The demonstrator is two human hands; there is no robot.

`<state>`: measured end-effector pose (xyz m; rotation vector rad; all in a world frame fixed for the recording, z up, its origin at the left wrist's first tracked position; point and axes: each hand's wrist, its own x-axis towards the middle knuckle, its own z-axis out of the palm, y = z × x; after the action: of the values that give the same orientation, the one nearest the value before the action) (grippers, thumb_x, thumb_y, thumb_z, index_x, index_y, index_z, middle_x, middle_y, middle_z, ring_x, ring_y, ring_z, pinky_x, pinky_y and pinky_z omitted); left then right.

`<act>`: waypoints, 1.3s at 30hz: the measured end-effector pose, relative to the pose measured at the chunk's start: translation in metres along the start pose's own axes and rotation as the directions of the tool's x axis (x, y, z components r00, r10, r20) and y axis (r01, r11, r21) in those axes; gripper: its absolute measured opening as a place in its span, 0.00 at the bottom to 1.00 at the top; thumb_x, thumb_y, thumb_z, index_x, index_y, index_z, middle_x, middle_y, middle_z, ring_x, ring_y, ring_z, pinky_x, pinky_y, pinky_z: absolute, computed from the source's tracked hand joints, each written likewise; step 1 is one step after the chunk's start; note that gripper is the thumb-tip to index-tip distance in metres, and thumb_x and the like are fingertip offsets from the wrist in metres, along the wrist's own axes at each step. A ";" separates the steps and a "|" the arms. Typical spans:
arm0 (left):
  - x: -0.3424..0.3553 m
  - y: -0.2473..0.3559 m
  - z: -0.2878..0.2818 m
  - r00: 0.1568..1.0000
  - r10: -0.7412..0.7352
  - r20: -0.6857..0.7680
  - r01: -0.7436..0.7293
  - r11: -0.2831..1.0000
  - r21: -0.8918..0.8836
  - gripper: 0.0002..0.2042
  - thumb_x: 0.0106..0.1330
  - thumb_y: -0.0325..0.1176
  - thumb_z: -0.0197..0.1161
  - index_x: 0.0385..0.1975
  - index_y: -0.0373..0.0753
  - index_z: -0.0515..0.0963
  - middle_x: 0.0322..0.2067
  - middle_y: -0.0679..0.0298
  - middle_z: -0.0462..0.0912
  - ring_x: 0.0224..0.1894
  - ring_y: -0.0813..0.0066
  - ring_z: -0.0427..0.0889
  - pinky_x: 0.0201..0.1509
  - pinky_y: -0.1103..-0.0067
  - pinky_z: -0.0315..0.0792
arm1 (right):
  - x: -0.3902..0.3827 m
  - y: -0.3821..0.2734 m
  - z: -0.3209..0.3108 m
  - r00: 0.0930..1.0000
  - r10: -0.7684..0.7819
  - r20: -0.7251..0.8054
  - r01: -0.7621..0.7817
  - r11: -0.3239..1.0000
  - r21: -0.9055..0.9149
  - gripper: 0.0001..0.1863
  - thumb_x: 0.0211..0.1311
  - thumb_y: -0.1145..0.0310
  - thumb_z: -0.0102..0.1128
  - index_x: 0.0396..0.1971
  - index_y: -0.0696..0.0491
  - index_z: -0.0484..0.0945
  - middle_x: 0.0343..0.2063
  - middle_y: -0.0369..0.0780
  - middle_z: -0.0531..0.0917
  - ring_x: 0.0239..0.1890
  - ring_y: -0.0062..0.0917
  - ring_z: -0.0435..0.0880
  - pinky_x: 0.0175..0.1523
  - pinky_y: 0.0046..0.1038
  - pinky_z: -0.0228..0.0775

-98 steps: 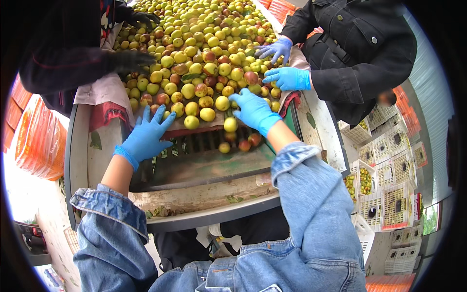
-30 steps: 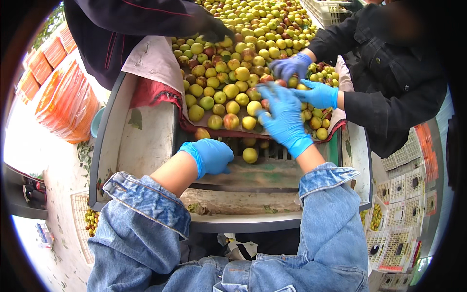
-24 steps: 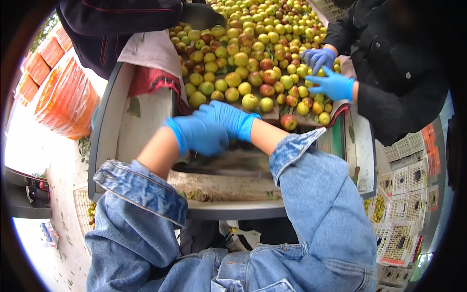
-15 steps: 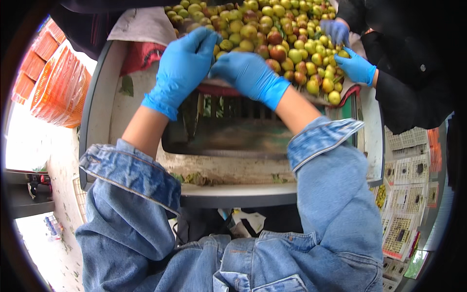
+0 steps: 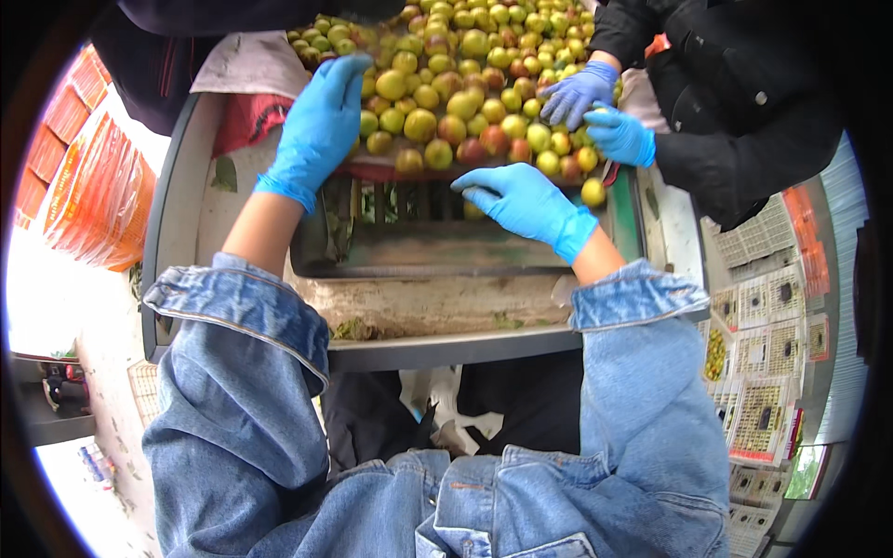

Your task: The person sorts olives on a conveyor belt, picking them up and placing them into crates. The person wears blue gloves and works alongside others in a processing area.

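Small round green, yellow and reddish-brown fruits (image 5: 474, 102) are heaped across the far part of a pale, dark-edged sorting table (image 5: 419, 307). My left hand (image 5: 326, 126), in a blue glove, rests beside the heap's left edge with its fingers stretched out. It holds nothing that I can see. Near the heap's front edge, my right hand (image 5: 535, 206) hovers over a slatted opening (image 5: 400, 205), in the same kind of glove. Its fingers point left, apart from the thumb, and no fruit shows in its grasp. One greenish fruit (image 5: 473, 211) lies just below its fingertips.
Across the table at right, a co-worker's purple-gloved hand (image 5: 581, 93) and blue-gloved hand (image 5: 621, 135) are at the fruits. A grey cloth (image 5: 251, 63) and red cloth (image 5: 246, 121) cover the far left corner. Wrapped orange crates (image 5: 102, 191) stand left; pale crates (image 5: 763, 372) stand right.
My hands, close together before, have parted: the right moved right and nearer, the left slightly left. Fruits at the heap's front have shifted. The co-worker's hands moved left and nearer.
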<state>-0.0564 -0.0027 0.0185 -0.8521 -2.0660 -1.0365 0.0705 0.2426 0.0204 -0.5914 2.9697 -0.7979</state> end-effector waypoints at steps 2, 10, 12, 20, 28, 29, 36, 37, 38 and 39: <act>-0.004 -0.007 -0.005 0.995 -0.097 -0.033 0.096 0.995 -0.015 0.12 0.65 0.26 0.50 0.48 0.38 0.70 0.46 0.50 0.73 0.49 0.51 0.73 0.52 0.68 0.69 | 0.005 -0.009 -0.023 0.958 -0.040 -0.284 0.059 0.997 0.059 0.12 0.59 0.65 0.55 0.42 0.51 0.80 0.38 0.44 0.82 0.40 0.37 0.81 0.47 0.32 0.72; -0.024 -0.007 0.000 0.967 -0.073 0.245 0.076 0.997 -0.004 0.24 0.63 0.25 0.49 0.61 0.35 0.57 0.60 0.39 0.59 0.63 0.42 0.57 0.66 0.65 0.55 | 0.000 0.078 -0.013 0.952 0.155 -0.264 -0.287 0.755 -0.590 0.36 0.60 0.50 0.51 0.67 0.44 0.53 0.65 0.54 0.52 0.64 0.57 0.52 0.66 0.53 0.42; -0.028 0.028 -0.003 0.861 -0.199 0.467 0.077 0.961 0.267 0.29 0.63 0.33 0.54 0.64 0.37 0.54 0.62 0.40 0.55 0.64 0.36 0.54 0.65 0.54 0.53 | 0.000 0.067 -0.017 0.996 -0.026 -0.086 -0.007 0.932 -0.363 0.38 0.59 0.50 0.52 0.67 0.46 0.52 0.65 0.53 0.51 0.65 0.54 0.53 0.66 0.53 0.40; -0.026 0.058 -0.016 0.652 -0.348 0.674 0.013 0.893 0.449 0.38 0.57 0.38 0.63 0.67 0.44 0.51 0.66 0.46 0.46 0.67 0.40 0.46 0.65 0.49 0.47 | 0.000 0.033 -0.028 0.977 -0.066 -0.201 0.000 0.950 -0.314 0.34 0.58 0.55 0.55 0.65 0.45 0.58 0.66 0.49 0.54 0.67 0.49 0.51 0.66 0.54 0.42; -0.025 0.048 -0.007 0.705 -0.222 0.673 -0.058 0.928 0.367 0.36 0.55 0.34 0.64 0.65 0.45 0.55 0.66 0.51 0.52 0.66 0.42 0.50 0.66 0.57 0.52 | -0.009 0.052 -0.024 0.970 0.191 0.154 -0.109 0.898 -0.426 0.41 0.60 0.45 0.48 0.69 0.42 0.42 0.65 0.56 0.51 0.66 0.60 0.45 0.63 0.63 0.39; -0.027 0.045 -0.006 0.692 -0.190 0.697 -0.118 0.922 0.368 0.36 0.55 0.34 0.64 0.65 0.46 0.56 0.65 0.51 0.53 0.66 0.43 0.51 0.66 0.58 0.53 | -0.010 0.053 -0.022 0.967 0.176 0.182 -0.079 0.893 -0.443 0.41 0.60 0.47 0.50 0.69 0.37 0.40 0.66 0.54 0.50 0.66 0.60 0.45 0.64 0.62 0.38; -0.023 0.060 0.010 0.773 -0.337 0.538 0.168 0.926 0.339 0.36 0.55 0.42 0.64 0.65 0.52 0.57 0.64 0.48 0.53 0.66 0.42 0.51 0.60 0.45 0.55 | -0.034 0.075 -0.066 0.965 0.134 -0.226 -0.182 0.962 -0.205 0.27 0.60 0.57 0.52 0.59 0.49 0.66 0.51 0.53 0.72 0.48 0.46 0.75 0.54 0.37 0.67; -0.019 0.074 0.018 0.753 -0.386 0.533 0.178 0.899 0.400 0.36 0.55 0.43 0.64 0.65 0.53 0.56 0.64 0.48 0.52 0.66 0.41 0.50 0.59 0.42 0.55 | -0.033 0.087 -0.056 0.949 0.124 -0.291 -0.200 0.948 -0.247 0.30 0.59 0.55 0.52 0.61 0.51 0.63 0.55 0.53 0.69 0.53 0.47 0.71 0.58 0.39 0.63; -0.016 0.084 0.021 0.733 -0.435 0.523 0.187 0.868 0.460 0.37 0.56 0.45 0.64 0.65 0.54 0.55 0.65 0.47 0.50 0.66 0.40 0.50 0.58 0.40 0.54 | -0.034 0.097 -0.045 0.961 0.148 -0.235 -0.236 0.882 -0.407 0.35 0.58 0.50 0.51 0.64 0.50 0.58 0.62 0.53 0.60 0.61 0.50 0.62 0.62 0.49 0.54; -0.025 0.074 0.027 0.700 -0.400 0.592 0.160 0.895 0.416 0.38 0.56 0.47 0.63 0.66 0.56 0.53 0.67 0.48 0.45 0.67 0.37 0.47 0.56 0.37 0.52 | -0.030 0.077 -0.033 0.942 0.237 -0.236 -0.325 0.814 -0.482 0.37 0.58 0.48 0.51 0.64 0.49 0.57 0.64 0.52 0.57 0.63 0.50 0.58 0.62 0.54 0.50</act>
<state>0.0087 0.0490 0.0166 -0.8048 -2.9651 -0.5028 0.0677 0.3313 0.0091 -0.0631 3.3137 -0.0115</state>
